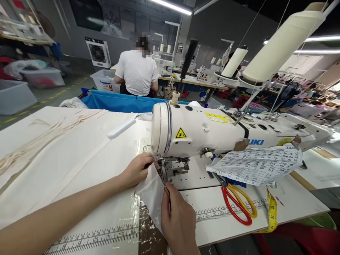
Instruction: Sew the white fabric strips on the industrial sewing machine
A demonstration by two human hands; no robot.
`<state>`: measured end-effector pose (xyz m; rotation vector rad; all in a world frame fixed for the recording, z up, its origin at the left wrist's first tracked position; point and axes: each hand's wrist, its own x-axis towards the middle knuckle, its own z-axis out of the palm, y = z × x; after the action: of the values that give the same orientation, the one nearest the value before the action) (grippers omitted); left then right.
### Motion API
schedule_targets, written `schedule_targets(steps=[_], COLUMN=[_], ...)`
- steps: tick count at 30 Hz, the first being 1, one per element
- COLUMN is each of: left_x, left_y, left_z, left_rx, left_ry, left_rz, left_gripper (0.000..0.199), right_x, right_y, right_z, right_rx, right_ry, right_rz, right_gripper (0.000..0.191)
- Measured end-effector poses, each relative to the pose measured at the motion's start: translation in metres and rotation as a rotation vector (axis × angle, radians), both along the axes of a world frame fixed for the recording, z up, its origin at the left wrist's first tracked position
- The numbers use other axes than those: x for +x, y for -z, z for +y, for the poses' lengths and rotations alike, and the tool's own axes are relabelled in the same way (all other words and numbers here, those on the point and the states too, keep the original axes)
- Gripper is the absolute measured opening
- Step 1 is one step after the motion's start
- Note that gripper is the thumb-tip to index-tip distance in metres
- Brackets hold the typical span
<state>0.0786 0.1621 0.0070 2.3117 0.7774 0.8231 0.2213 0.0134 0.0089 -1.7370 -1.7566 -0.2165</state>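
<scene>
So the left arm reaches in from the lower left, wrist pretty straight, and the left hand (138,170) has its fingertips pinched on the white cloth (152,189), right by the needle area of the sewing machine (196,129). Right hand (179,219) comes up from below, fingers curled round one pair of tweezers (162,176) angled at that same spot. I count two big thread cones (287,42) over the machine and one pair of scissors (237,203). Tweezer tips are hard to make out, and the paper (255,163) covers part of the machine's logo.
</scene>
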Motion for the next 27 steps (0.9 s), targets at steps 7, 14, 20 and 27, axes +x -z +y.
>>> schedule_targets(steps=[7, 14, 20, 27], left_x=[0.001, 0.001, 0.001, 0.002], left_y=[0.001, 0.001, 0.003, 0.010], left_z=[0.001, 0.002, 0.002, 0.004], left_rx=[0.028, 0.003, 0.018, 0.040], left_ry=[-0.007, 0.005, 0.028, -0.006], left_rz=[-0.004, -0.003, -0.036, 0.004], left_gripper=[0.026, 0.025, 0.024, 0.019], right_x=[0.000, 0.000, -0.003, 0.001], right_y=[0.001, 0.004, 0.003, 0.012], right_z=[0.002, 0.003, 0.005, 0.003], right_rx=[0.004, 0.001, 0.013, -0.011], right_ry=[0.009, 0.009, 0.031, 0.029], right_rz=[-0.001, -0.002, 0.002, -0.012], right_gripper=[0.052, 0.048, 0.052, 0.049])
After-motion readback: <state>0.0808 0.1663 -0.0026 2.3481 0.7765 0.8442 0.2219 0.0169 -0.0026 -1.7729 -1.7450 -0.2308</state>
